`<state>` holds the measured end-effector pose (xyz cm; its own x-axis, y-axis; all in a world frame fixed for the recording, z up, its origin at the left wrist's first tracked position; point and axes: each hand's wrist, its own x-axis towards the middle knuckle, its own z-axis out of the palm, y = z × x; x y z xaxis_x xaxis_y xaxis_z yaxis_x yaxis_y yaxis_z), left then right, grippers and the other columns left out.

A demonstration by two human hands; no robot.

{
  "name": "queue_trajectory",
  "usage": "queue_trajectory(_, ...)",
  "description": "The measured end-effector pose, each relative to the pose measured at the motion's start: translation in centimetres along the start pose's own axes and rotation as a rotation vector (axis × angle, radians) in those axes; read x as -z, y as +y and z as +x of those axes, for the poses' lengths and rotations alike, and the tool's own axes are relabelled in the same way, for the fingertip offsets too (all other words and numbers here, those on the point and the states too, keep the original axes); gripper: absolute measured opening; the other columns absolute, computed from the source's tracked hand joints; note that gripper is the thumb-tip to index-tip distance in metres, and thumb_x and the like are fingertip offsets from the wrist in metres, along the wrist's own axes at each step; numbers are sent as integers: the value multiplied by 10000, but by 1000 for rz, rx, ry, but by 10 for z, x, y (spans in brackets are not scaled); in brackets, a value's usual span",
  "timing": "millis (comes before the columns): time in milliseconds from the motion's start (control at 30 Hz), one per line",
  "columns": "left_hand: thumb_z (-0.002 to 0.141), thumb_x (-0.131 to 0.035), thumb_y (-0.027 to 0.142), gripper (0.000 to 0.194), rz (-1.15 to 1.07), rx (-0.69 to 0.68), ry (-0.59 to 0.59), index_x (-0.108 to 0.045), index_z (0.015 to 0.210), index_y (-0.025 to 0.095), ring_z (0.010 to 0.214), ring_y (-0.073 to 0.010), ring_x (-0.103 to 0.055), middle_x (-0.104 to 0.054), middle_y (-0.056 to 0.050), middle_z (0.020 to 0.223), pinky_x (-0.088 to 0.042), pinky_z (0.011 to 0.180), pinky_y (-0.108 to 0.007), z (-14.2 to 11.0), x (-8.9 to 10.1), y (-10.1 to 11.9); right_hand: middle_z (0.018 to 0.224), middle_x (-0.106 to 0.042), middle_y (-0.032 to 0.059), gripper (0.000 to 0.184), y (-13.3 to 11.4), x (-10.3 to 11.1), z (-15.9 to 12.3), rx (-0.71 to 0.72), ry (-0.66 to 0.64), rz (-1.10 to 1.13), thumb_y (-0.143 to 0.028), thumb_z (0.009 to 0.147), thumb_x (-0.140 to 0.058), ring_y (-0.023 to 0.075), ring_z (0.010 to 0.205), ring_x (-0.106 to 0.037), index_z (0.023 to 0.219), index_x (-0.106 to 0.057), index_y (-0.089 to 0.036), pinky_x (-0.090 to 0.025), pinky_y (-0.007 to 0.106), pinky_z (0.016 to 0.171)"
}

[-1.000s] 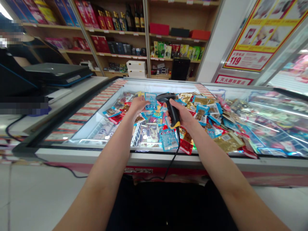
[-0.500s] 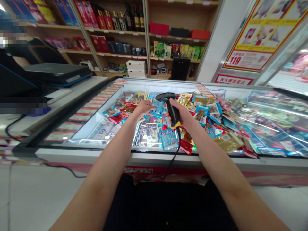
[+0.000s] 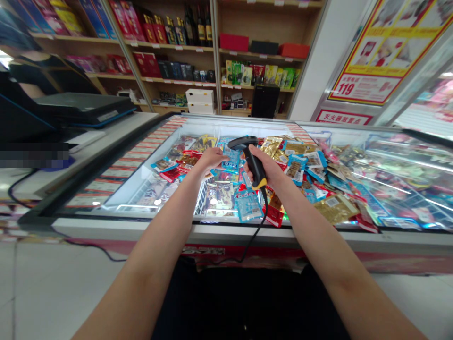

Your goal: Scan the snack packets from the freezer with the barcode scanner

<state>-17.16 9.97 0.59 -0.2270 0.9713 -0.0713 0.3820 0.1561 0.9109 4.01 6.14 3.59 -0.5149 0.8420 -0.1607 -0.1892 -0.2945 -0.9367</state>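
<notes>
A black and yellow corded barcode scanner (image 3: 255, 166) is gripped by its handle in my right hand (image 3: 268, 166); its head points left. My left hand (image 3: 212, 158) pinches the edge of a blue snack packet (image 3: 231, 158) just below and left of the scanner head. Beneath both hands, loose snack packets lie piled on the glass top of a freezer (image 3: 130, 208). Another blue packet (image 3: 248, 205) lies flat near the front edge, beside the scanner's cord (image 3: 260, 222). Gold packets (image 3: 272, 145) and blue-and-white ones (image 3: 296, 167) are heaped right of my right hand.
To the left, a counter (image 3: 141, 123) carries a flat dark scale-like device (image 3: 85, 106), with a person (image 3: 53, 71) behind it. Shelves (image 3: 170, 45) with bottles and boxes line the back. A second cable (image 3: 95, 245) runs along the freezer's front.
Both hands, the scanner and the held packet stay almost in place. The person at the far left shows more clearly.
</notes>
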Motion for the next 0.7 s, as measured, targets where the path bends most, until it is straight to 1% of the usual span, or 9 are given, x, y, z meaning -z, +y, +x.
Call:
queue_trajectory(100, 629, -889, 315, 427, 15, 8, -4, -476, 654, 209, 695, -157, -625, -430, 47, 604, -650, 753, -366, 1, 0, -1, 567, -648, -11, 443, -1, 0, 0, -11, 11, -2, -633, 1011, -617, 123, 384, -565, 998, -635, -191, -493, 217, 370)
queue_trajectory(300, 621, -892, 318, 435, 30, 9, -2, -470, 646, 215, 693, -153, -614, -444, 36, 613, -636, 736, -342, 2, 0, -1, 564, -651, -7, 441, 0, 0, 0, -1, 0, 9, -626, 1014, -619, 124, 380, -564, 989, -646, -187, -495, 224, 360)
queue_trajectory(400, 625, -900, 306, 449, 23, 16, -3, -460, 629, 213, 668, -138, -596, -432, 44, 595, -631, 715, -319, 1, 0, 0, 563, -650, -6, 443, 0, 0, 0, -3, 3, 5, -625, 1021, -609, 122, 383, -564, 984, -638, -185, -493, 217, 362)
queue_trajectory(567, 631, -913, 289, 469, 0, 20, -10, -451, 624, 211, 626, -116, -561, -415, 61, 578, -625, 705, -315, -5, 2, 4, 571, -653, -9, 439, 1, 1, 1, -6, -5, 8, -626, 1024, -600, 120, 390, -568, 997, -630, -189, -498, 215, 368)
queue_trajectory(700, 643, -907, 269, 494, -11, 20, -15, -417, 610, 212, 583, -83, -476, -378, 78, 566, -619, 711, -303, -6, 4, 6, 575, -653, -10, 425, 2, 3, 3, 14, -12, 21, -615, 1020, -612, 127, 391, -571, 1008, -637, -190, -505, 227, 369)
